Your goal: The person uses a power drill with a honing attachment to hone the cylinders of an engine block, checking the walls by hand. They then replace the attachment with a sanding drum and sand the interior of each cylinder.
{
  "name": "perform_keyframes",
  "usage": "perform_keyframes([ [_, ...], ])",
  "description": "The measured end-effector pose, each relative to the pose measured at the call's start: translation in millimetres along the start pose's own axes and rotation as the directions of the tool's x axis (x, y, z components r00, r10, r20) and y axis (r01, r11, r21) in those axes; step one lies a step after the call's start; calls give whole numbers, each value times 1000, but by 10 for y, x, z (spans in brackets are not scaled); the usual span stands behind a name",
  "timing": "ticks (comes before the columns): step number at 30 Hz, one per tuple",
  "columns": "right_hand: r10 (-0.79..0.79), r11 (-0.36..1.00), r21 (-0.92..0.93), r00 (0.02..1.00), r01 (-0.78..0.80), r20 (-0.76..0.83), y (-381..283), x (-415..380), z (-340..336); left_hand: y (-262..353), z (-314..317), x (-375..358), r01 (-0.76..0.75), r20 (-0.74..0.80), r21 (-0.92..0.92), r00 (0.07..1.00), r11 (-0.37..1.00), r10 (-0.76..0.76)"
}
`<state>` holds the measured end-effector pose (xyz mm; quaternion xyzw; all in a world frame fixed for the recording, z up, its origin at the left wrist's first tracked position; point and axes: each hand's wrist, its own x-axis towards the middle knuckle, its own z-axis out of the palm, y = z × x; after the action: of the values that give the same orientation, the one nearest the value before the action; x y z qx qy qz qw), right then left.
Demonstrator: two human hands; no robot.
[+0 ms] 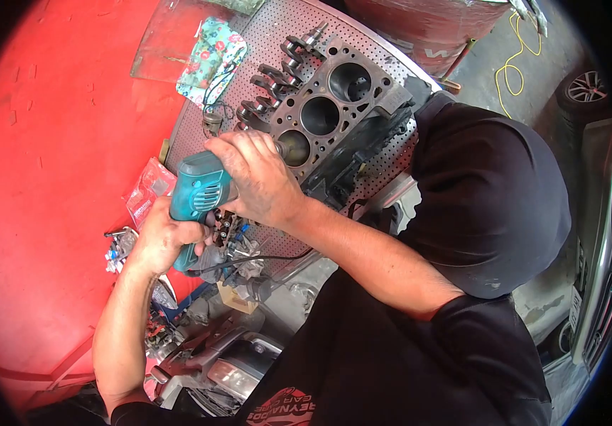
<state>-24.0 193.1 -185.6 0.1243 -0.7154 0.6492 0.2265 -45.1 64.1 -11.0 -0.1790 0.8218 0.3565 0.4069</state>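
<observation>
My left hand (pixel 158 238) is wrapped around the handle of a teal corded drill (pixel 199 186). My right hand (pixel 260 174) is closed over the drill's front end. The drill points at the nearest bore of a grey engine block (pixel 311 89), where a tool on its front end reaches into the opening; its exact shape is mostly hidden by my fingers. Two other round bores (pixel 320 115) lie farther along the block's flat face. Beside the block rests a crankshaft (pixel 272 79), and a piston (pixel 212 122) stands near it.
The block lies on a perforated metal bench top (pixel 260 35). Close on the right is a person in dark cloth (pixel 490 192). A floral cloth (pixel 213 60) and a red surface (pixel 57 177) are at left. The drill's cord (pixel 270 258) crosses loose parts below.
</observation>
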Motion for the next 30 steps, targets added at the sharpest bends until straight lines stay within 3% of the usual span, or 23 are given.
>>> perform_keyframes([
  [7, 41, 999, 4, 999, -41, 7, 52, 3, -15, 37, -7, 101, 3, 67, 16, 998, 1000, -4],
  [10, 63, 998, 0, 998, -63, 1, 79, 1, -9, 65, 55, 145, -2, 11, 32, 1000, 999, 2],
  [30, 94, 996, -6, 995, -94, -14, 152, 34, -11, 156, -26, 275, 33, 69, 32, 997, 999, -36],
])
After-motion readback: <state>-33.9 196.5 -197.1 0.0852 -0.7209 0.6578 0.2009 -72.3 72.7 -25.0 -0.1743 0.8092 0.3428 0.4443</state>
